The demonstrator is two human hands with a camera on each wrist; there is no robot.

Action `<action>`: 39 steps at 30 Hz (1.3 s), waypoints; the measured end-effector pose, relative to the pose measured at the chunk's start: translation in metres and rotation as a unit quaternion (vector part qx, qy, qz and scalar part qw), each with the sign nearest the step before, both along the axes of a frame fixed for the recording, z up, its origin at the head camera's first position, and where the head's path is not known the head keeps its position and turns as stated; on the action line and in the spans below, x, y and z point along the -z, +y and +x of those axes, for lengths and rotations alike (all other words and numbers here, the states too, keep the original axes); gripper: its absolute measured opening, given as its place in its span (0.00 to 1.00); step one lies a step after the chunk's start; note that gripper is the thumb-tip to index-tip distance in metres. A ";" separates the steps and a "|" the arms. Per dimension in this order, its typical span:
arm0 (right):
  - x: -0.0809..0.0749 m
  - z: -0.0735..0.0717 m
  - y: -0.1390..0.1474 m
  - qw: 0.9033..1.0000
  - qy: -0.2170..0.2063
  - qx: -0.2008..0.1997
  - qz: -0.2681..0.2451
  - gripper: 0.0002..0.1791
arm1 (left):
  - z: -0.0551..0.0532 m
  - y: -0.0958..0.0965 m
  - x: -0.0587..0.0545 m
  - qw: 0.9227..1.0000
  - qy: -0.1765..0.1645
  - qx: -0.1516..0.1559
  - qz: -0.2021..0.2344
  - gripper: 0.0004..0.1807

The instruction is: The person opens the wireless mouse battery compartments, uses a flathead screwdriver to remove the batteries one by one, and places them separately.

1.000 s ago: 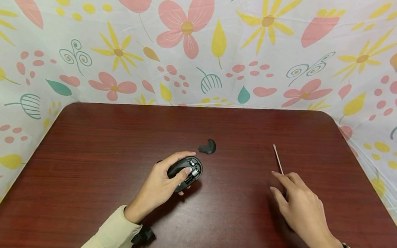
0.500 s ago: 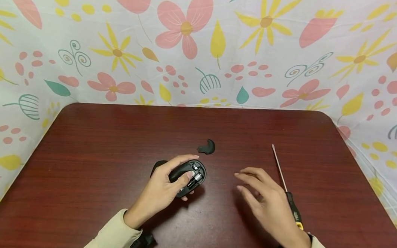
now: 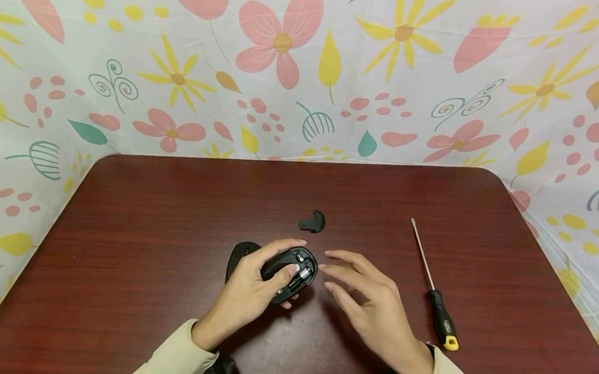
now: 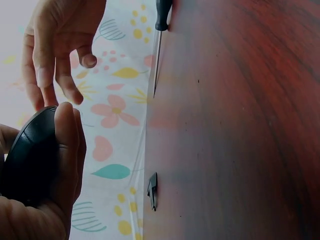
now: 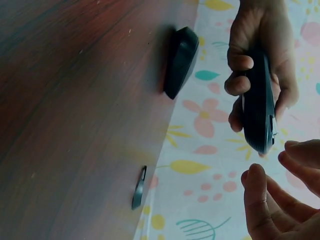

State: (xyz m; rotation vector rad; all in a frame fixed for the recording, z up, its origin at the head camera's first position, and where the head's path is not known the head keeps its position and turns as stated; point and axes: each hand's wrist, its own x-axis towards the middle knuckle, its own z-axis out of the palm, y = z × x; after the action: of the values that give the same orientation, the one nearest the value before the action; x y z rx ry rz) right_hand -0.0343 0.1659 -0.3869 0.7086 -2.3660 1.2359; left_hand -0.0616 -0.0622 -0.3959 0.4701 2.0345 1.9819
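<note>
My left hand grips a black computer mouse above the table, underside up. Its battery compartment is uncovered, and the thumb presses beside a shiny, silvery part in it. My right hand hangs just right of the mouse, fingers extended and slightly bent, holding nothing. In the right wrist view a small gap separates those fingertips from the end of the mouse. Beyond the mouse lies a small black hooked cover. A larger black, rounded piece rests on the table, partly hidden behind my left hand.
A screwdriver with a black and yellow handle lies right of my right hand, its tip pointing away. The dark red wooden table ends at the back against a flower-printed cloth.
My right hand has moved left from the screwdriver to beside the mouse, leaving the screwdriver on the table. The left hand has shifted slightly right and nearer with the mouse, uncovering more of the rounded piece.
</note>
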 end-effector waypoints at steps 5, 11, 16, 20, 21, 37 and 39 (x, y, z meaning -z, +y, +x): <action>-0.001 0.001 -0.004 1.000 -0.007 -0.006 -0.010 0.21 | 0.001 0.001 0.000 1.000 -0.004 0.008 0.004 0.21; 0.001 0.000 -0.008 0.999 -0.012 -0.009 -0.042 0.19 | 0.004 0.004 -0.001 1.000 -0.012 0.008 0.009 0.21; 0.004 -0.002 -0.013 0.997 -0.007 -0.011 -0.077 0.17 | 0.006 0.006 -0.003 1.000 -0.011 -0.004 0.018 0.21; 0.006 -0.002 -0.016 0.994 -0.001 -0.012 -0.104 0.17 | 0.007 0.008 -0.005 1.000 -0.005 -0.010 0.026 0.21; 0.007 -0.003 -0.016 0.994 0.002 -0.012 -0.111 0.17 | 0.007 0.009 -0.005 1.000 -0.004 -0.010 0.028 0.21; 0.008 -0.002 -0.030 0.978 -0.060 -0.014 -0.197 0.12 | 0.010 0.011 -0.005 1.000 0.007 -0.022 0.020 0.20; 0.008 -0.001 -0.031 0.976 -0.072 -0.015 -0.207 0.11 | 0.010 0.011 -0.005 1.000 0.006 -0.025 0.014 0.20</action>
State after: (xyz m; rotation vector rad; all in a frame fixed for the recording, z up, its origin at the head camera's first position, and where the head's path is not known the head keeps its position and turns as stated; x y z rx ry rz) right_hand -0.0354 0.1346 -0.3946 0.5328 -2.1036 1.7726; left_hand -0.0514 -0.0511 -0.3907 0.4426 2.0479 2.0443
